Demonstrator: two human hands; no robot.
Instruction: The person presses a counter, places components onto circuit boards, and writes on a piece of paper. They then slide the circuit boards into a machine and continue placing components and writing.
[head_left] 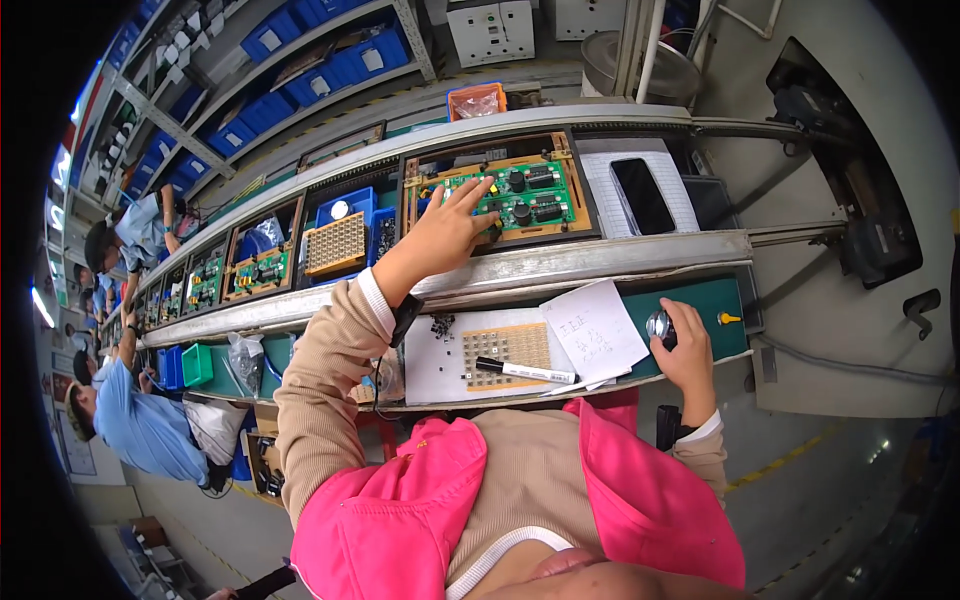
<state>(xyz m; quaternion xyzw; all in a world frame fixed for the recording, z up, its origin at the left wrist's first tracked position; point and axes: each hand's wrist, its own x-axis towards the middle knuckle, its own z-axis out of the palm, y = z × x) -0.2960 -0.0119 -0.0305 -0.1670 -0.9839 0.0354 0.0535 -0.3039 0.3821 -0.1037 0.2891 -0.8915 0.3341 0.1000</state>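
Note:
My left hand [445,232] reaches over a green circuit board [550,205] with its fingers spread, the tips at the board's components. The board lies in a wooden carrier inside a dark frame on the line. My right hand [690,350] rests on the green bench top, curled round a small, shiny, dark rounded object [659,326] whose kind I cannot make out. Between my arms, a black-and-white marker pen [525,370] lies across a tan tray with a grid of holes [505,347]. Handwritten paper [595,330] sits beside it, and loose small black parts [441,325] are scattered near the tray's left.
A black phone [642,195] lies on lined paper past the carrier. Left along the line are another grid tray [336,245], a blue bin [345,207] and further boards. A yellow-topped item [730,318] lies right of my hand. Co-workers [150,410] sit at the far left.

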